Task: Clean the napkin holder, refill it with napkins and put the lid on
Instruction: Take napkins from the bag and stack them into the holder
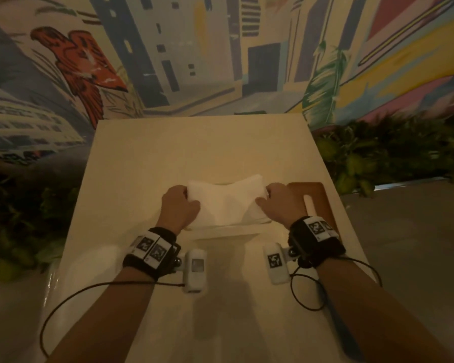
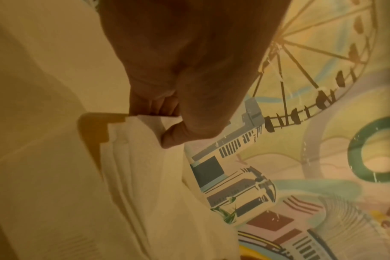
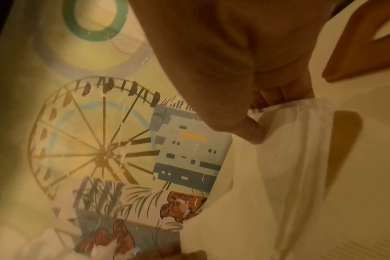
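A stack of white napkins [image 1: 226, 203] sags in the middle between my two hands above the table. My left hand [image 1: 188, 196] pinches its left end, thumb on top and fingers curled under. My right hand [image 1: 266, 195] pinches the right end the same way. Under the napkins shows the clear napkin holder [image 1: 260, 221], mostly hidden by them. The brown wooden lid [image 1: 317, 195], with a long slot, lies flat just right of my right hand. The left wrist view shows the left hand [image 2: 167, 123] on the napkins [image 2: 140, 176]. In the right wrist view are the right hand [image 3: 256, 119], the napkins [image 3: 289, 158] and the lid [image 3: 356, 52].
The pale table [image 1: 168, 153] is narrow and runs away from me to a painted mural wall [image 1: 194, 61]. Green plants [image 1: 391, 158] line both sides. Wrist cameras and cables hang by my forearms.
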Available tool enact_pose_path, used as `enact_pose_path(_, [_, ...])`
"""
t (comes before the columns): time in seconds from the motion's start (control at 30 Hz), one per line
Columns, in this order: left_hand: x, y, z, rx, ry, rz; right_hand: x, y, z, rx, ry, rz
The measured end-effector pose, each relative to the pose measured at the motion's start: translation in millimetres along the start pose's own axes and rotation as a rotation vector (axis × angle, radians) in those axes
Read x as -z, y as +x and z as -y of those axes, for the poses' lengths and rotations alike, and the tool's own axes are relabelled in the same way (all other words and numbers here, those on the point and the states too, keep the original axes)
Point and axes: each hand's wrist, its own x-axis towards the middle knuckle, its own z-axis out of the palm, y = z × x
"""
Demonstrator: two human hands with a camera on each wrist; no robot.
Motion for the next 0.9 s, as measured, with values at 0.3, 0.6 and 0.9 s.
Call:
enact_pose_path(0.3, [-9.9, 3.1, 7.8, -0.022, 0.154, -0.004, -14.1, -0.3, 4.4, 0.073, -0.195, -0.007])
enact_pose_path(0.6, [-11.0, -7.2, -0.5, -0.254, 0.303, 0.116, -16.7, 5.7, -1.9, 0.362, -0.261, 0.045])
enact_pose_path(0.9, [-39.3, 21.4, -8.9, -0.178, 0.615, 0.46, -42.5, 39.5, 16.7, 0.265, -0.524, 0.399])
